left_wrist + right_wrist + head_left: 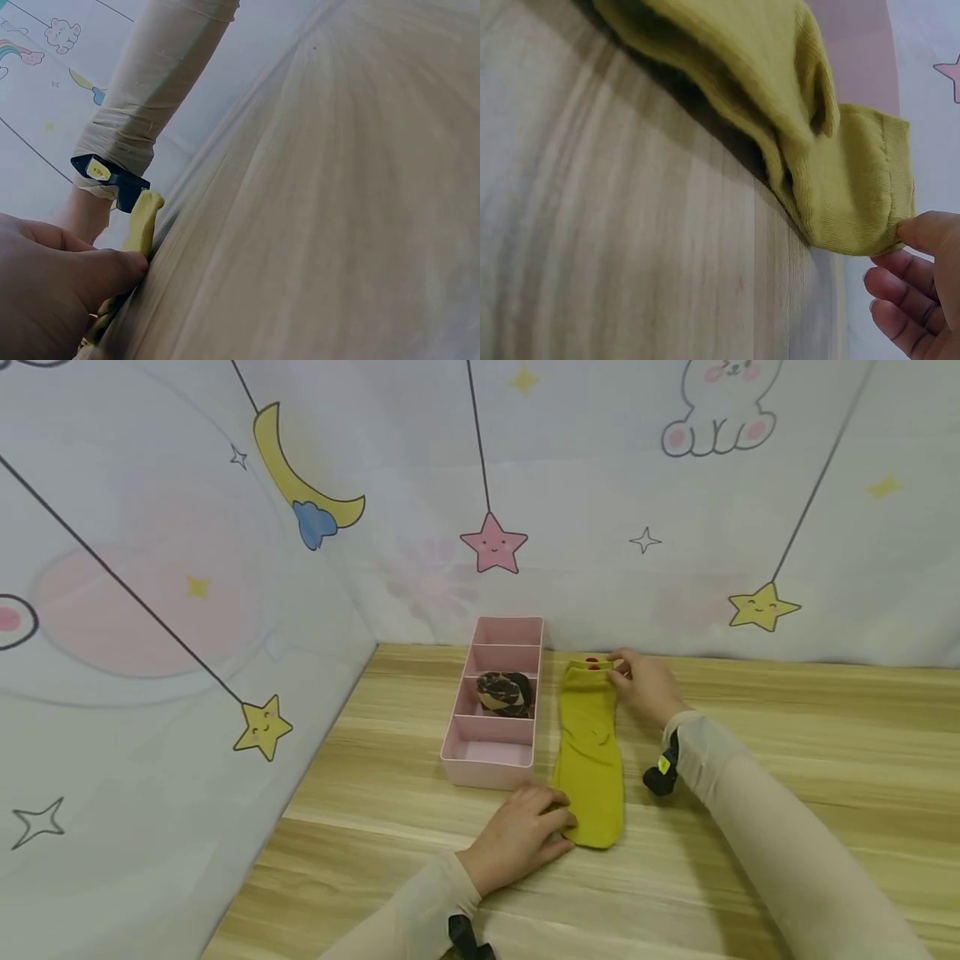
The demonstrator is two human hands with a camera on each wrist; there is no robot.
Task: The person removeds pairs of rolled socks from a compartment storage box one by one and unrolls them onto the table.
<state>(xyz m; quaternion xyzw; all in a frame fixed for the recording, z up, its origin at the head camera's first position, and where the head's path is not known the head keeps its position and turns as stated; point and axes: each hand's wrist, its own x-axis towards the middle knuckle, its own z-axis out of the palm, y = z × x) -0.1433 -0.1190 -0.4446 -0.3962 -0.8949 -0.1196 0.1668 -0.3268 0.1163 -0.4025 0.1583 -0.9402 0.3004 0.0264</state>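
A pair of yellow-green socks (pixel 592 752) lies lengthwise on the wooden table, one on top of the other, toes toward the person. Small red marks show at the cuffs. My right hand (pixel 647 687) pinches the cuff edge between thumb and index finger; in the right wrist view the cuff (pixel 877 180) is raised off the table. Down at the toe end my left hand (pixel 521 835) rests at the left edge of the socks. In the left wrist view its thumb (pixel 112 274) presses against the sock fabric (pixel 142 225).
Left of the socks stands a pink divided box (pixel 491 775) with several compartments in a row. One compartment holds a rolled dark brown and tan patterned bundle (pixel 502 693). A cartoon-printed curtain (pixel 585 568) hangs behind the table (pixel 825 735) and along its left side.
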